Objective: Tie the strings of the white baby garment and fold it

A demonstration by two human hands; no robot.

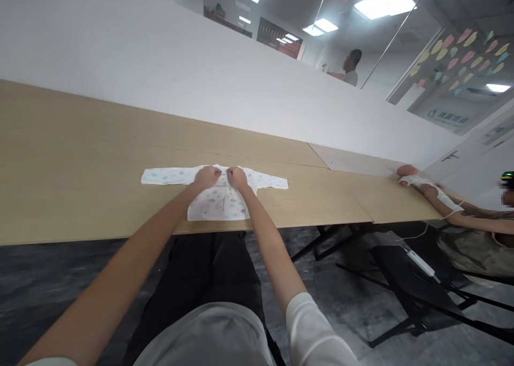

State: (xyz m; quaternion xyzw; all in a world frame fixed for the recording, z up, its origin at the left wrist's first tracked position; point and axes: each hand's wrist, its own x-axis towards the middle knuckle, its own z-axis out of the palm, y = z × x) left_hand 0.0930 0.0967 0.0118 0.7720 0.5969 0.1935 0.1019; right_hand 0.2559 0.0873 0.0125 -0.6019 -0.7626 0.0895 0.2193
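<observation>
Tabletop (72, 162): passages and obstructions.
Open runs: left of the printed white garment (212, 204); strip behind it; stretch rightward to a co-worker's arms (488, 225) and white cloth (420, 182). Obstructions: white wall (160, 66) along back edge; left hand (208, 177) and right hand (237, 177) nearly together, narrow gap between.

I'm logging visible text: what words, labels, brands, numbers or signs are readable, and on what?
Nothing is legible.
Sign on the glass partition: characters too blurred to read.
Paper notes: any writing too small.
Long-sleeved shirt: small printed motifs, no readable words.
</observation>
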